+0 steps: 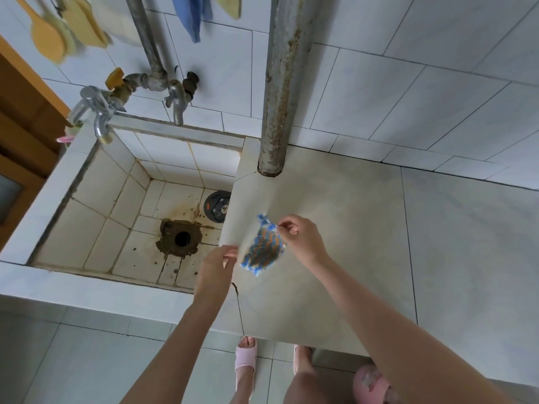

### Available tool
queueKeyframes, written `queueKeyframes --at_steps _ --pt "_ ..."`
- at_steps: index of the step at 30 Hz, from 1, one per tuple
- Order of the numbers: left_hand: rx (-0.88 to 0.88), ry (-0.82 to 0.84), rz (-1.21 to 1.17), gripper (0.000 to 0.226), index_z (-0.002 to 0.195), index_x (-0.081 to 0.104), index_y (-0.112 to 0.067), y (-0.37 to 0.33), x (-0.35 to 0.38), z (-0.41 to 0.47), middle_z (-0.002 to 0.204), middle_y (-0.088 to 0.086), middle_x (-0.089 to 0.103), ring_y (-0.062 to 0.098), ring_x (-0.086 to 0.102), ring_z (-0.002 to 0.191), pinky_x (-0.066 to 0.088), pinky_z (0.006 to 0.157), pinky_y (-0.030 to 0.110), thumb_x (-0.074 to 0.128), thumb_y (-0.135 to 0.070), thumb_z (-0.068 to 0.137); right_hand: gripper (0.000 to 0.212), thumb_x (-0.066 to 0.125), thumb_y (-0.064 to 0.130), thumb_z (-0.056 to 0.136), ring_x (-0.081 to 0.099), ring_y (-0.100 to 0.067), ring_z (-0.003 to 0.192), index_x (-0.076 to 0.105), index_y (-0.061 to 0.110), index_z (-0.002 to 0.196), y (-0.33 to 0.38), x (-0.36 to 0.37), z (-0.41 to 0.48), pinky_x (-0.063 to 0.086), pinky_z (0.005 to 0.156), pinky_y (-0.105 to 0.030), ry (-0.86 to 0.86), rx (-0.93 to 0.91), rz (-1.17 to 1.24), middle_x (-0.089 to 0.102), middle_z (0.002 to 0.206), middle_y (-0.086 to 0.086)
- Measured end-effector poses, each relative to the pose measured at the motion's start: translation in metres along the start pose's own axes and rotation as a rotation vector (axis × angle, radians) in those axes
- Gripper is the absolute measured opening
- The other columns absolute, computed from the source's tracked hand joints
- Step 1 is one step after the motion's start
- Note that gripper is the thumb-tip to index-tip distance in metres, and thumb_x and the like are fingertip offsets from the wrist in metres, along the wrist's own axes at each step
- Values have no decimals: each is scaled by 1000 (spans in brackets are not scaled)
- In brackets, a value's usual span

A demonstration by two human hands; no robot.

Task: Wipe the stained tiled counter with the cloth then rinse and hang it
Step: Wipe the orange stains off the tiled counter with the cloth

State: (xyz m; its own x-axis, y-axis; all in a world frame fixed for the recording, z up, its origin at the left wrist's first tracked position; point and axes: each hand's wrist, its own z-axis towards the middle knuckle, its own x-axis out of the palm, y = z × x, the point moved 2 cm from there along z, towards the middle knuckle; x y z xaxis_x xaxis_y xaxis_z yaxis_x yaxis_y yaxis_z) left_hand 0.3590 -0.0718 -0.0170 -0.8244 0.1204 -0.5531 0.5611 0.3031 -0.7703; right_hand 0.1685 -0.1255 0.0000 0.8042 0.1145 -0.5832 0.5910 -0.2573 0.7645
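Pale tiled table (pixel 350 217) beside the sink (pixel 96 185): the stained cloth (pixel 262 249) hangs stretched between both grips. The right grip (pixel 294 231) pinches its top corner and the left grip (pixel 218 260) apparently pinches its lower edge, likely spreading it flat for wiping.

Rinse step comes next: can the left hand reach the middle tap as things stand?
Probably yes: only the open sink lies between the left hand and the middle tap, and the right hand pinches the cloth.
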Motion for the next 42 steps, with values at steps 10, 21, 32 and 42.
queueKeyframes --at_steps 10,21,32,42 --pt "-80 -34 -121 23 106 63 -16 -3 1 3 92 1 67 7 64 82 54 73 28 44 -12 94 3 69 15 77 58 -21 76 68 18 77 -11 28 -32 38 72 -23 -20 -363 -295 66 77 3" --pt "23 -36 82 23 111 62 -18 -10 12 13 104 -5 63 7 56 88 39 75 16 54 -14 90 19 64 15 86 54 -23 93 69 14 104 -38 23 -26 37 86 -21 -206 -74 -120 68 98 -3" --pt "292 113 318 32 120 59 -18 -27 28 43 115 1 60 18 48 109 34 92 23 57 -15 88 13 70 20 79 47 -22 96 66 11 86 -23 35 -19 27 81 -20 -15 -65 -155 64 93 -3" --pt "150 220 -10 6 88 59 -25 -25 4 34 88 -5 66 8 61 87 48 80 25 63 -25 83 22 73 9 78 64 -14 72 62 10 96 -13 13 -25 53 68 -26 96 89 362 68 86 -8"
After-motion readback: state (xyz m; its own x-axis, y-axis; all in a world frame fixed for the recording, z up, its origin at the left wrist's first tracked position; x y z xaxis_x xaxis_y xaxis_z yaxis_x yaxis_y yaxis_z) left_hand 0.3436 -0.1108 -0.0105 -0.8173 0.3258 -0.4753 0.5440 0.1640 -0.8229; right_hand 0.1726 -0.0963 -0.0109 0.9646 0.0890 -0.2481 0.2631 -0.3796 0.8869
